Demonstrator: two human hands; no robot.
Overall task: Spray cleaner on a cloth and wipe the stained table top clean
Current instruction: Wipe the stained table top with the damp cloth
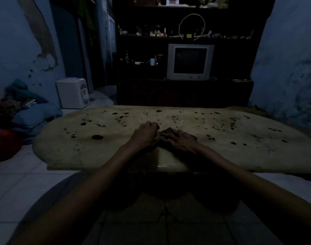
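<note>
Both hands meet on a dark cloth near the middle of the counter, just in from its near edge. The left hand is curled, its fingertips gathering the cloth's left end; whether it truly pinches the fabric is hard to tell in the dim light. The right hand lies flatter, fingers spread over the cloth's right side and pressing it down, apparently to hold the bunched rag in place while it is readied.

Around the cloth, black stains dot the pale top on every side: a large blot to the cloth's left, scattered specks beyond it toward the far edge, more to its right. None looks wiped away, so the cleaning appears barely begun. No spray bottle shows anywhere on the counter or beside it.

Past the counter's far edge, a small television sits in a dark shelving unit crowded with small items and a white mug. Left of the counter, on the tiled floor, stand a white appliance and a heap of bedding against a blue wall.
</note>
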